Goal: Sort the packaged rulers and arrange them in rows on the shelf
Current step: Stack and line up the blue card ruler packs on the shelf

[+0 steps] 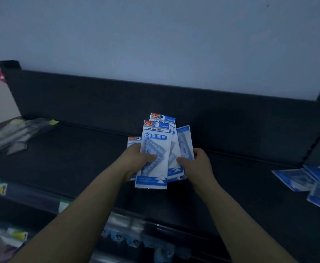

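On the dark shelf (75,160), clear packets (16,133) lie far left. Above its middle the left hand (139,161) grips a fan of blue ruler packs (156,149), thumb across the front one. The right hand (196,164) pinches the rearmost ones. Other loose packs (305,179) lie at right. The slick, uneven fan could likely slip and scatter if either grip eases
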A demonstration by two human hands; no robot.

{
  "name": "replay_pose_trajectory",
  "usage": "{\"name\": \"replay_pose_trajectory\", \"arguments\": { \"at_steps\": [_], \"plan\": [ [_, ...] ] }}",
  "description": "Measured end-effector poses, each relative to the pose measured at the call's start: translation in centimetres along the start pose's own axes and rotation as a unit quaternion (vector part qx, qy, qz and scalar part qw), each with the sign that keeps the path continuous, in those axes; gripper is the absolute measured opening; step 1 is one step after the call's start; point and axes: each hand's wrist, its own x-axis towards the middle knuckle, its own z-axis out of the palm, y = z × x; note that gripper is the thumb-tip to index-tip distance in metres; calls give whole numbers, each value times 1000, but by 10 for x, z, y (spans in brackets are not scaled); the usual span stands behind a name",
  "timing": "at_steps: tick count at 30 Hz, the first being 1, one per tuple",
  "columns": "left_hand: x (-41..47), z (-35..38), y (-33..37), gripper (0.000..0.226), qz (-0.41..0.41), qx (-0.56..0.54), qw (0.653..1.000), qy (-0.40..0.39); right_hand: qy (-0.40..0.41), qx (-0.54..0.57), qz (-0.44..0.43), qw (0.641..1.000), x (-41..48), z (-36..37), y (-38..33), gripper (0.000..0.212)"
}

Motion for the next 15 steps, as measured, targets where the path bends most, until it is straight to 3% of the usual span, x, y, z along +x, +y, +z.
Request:
{"name": "replay_pose_trajectory", "arguments": {
  "at_steps": [6,10,12,15],
  "plan": [
    [37,-14,-7,21,6,83,994,65,-29,-57,-15,998,39,21,14,38],
    [55,-17,-19,40,41,189,975,108,-50,-161,-40,985,59,29,29,46],
    [60,-19,-24,46,66,266,955,119,-43,-268,-65,960,64,30,32,45],
    [61,-20,-24,34,121,352,917,141,-17,-399,-97,912,63,28,25,50]
  ]
}}
